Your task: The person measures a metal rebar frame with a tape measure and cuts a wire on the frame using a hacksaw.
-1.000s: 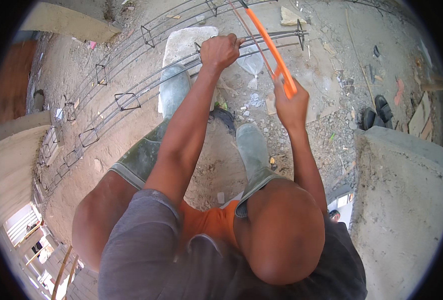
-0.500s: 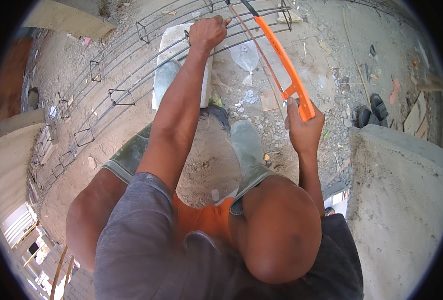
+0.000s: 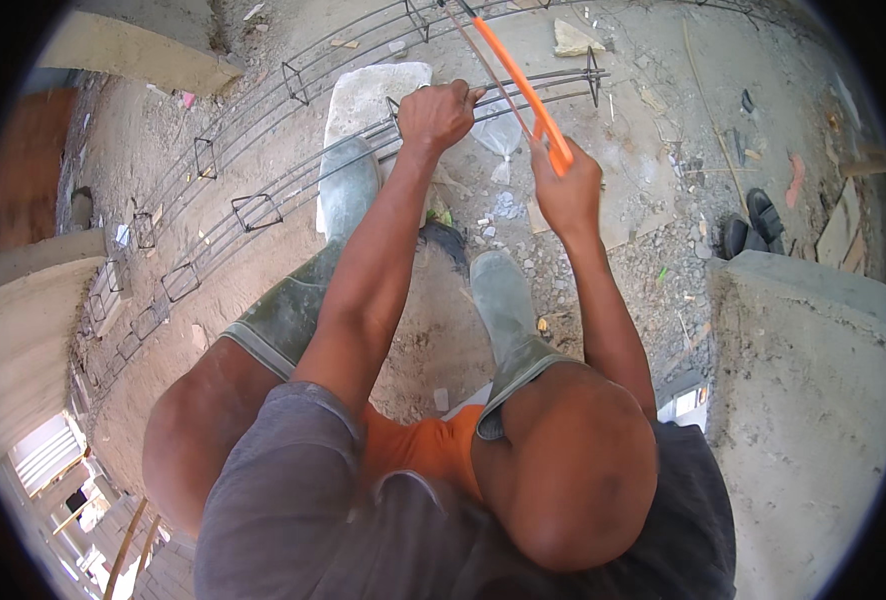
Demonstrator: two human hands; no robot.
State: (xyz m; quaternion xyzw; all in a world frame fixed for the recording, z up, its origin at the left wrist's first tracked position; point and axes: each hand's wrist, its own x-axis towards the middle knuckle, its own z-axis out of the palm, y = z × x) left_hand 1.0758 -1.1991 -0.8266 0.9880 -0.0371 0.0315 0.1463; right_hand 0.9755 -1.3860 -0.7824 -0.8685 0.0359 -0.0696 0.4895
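Note:
My left hand [image 3: 437,117] is closed around a steel bar of a long rebar cage [image 3: 257,212], near the cage's right end. To its right, my right hand [image 3: 569,190] grips the near end of an orange hacksaw [image 3: 519,76], which points away from me. The saw's thin blade [image 3: 487,67] crosses the bars just right of my left hand; whether it touches one I cannot tell. Under the bars lies a whitish block [image 3: 381,88], with my left boot [image 3: 351,180] against or on it. The saw's far end leaves the top of the view.
My right boot [image 3: 500,292] stands on rubble-strewn ground. A knotted clear plastic bag [image 3: 501,135] lies beyond the hacksaw. A concrete wall [image 3: 798,390] rises at right, near dark sandals [image 3: 760,218]. Concrete beams [image 3: 133,55] stand at the left.
My right hand has pushed the hacksaw forward and leftward, and its frame is now seen more edge-on. My left hand and the cage's right end have shifted nearer. The view has moved slightly.

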